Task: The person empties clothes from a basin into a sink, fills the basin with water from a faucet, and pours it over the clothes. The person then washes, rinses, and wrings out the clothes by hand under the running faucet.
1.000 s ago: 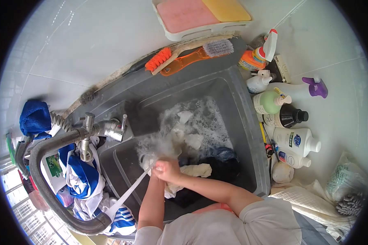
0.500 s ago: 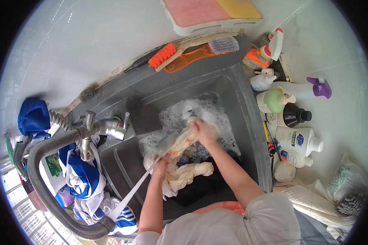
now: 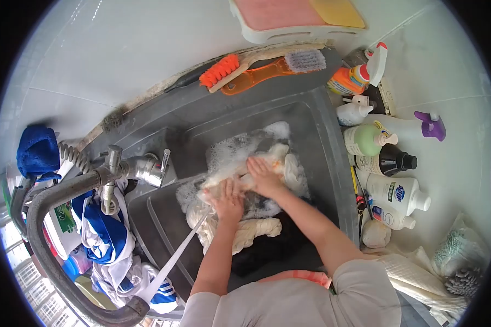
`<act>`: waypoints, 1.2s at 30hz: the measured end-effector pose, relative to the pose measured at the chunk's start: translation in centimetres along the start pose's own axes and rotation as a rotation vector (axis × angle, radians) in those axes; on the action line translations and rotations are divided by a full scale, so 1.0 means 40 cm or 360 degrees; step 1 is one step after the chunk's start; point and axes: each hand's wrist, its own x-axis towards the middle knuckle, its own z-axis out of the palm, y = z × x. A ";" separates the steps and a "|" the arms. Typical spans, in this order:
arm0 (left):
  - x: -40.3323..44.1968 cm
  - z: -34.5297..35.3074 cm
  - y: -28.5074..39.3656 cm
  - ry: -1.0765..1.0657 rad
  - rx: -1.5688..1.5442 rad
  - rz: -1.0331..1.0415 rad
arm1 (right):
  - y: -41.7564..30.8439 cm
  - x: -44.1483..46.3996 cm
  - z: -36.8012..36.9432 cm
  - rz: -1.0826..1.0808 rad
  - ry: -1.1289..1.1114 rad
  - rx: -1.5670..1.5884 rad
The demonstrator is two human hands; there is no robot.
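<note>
A cream garment (image 3: 281,155) with small orange marks lies wet and bunched in the grey sink (image 3: 321,128). My left hand (image 3: 228,200) presses on its left part, fingers stretched out. Flat on the garment, a little farther up and to the right, rests my right hand (image 3: 264,177), also with extended fingers. Part of the cloth (image 3: 251,233) trails below my hands over dark fabric (image 3: 264,253). White suds (image 3: 232,155) float around it. From the curved tap (image 3: 43,240) a water stream (image 3: 174,259) runs toward the cloth beside my left hand.
Two scrub brushes (image 3: 256,76) lie on the back ledge. Several bottles, including a green pump bottle (image 3: 361,140) and a white detergent bottle (image 3: 393,191), line the right side. Blue and white clothes (image 3: 106,234) are piled at the left under the tap.
The garment, stretched between my gripping hands before, now lies lower and bunched in the suds. Both hands have opened and flattened onto it; the left has moved up and right.
</note>
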 end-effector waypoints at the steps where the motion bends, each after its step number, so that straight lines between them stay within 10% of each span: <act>1: -0.007 -0.006 -0.018 -0.0274 -0.0072 -0.0166 | 0.041 0.018 0.004 0.0074 -0.0274 0.0073; 4: -0.030 0.012 -0.049 -0.0600 0.0065 -0.0346 | 0.030 0.074 -0.057 0.0068 -0.0146 -0.0459; 9: -0.011 -0.018 -0.049 -0.1356 -0.0255 -0.0714 | 0.031 0.076 -0.048 0.0991 -0.0676 0.0928; 12: -0.049 0.009 -0.075 -0.1061 -0.0315 -0.0336 | 0.054 0.033 -0.006 0.0602 0.0159 0.0365; 16: -0.055 -0.038 -0.077 -0.1153 -0.0539 -0.0188 | -0.119 0.035 -0.014 0.0588 -0.0162 0.0006; 19: -0.079 -0.082 -0.040 0.0230 -0.1000 -0.0432 | -0.250 -0.001 -0.177 0.0198 -0.0243 0.0681; 23: -0.072 -0.054 -0.055 0.0126 -0.2105 -0.0375 | -0.363 -0.007 -0.324 -0.0131 -0.0182 0.1165; 29: -0.094 -0.205 -0.117 -0.0214 -0.2775 -0.0775 | -0.461 0.096 -0.494 0.0318 -0.0515 0.2289; 36: -0.136 -0.243 -0.128 -0.0606 -0.3766 -0.0849 | -0.564 0.178 -0.537 0.0415 -0.0415 0.2357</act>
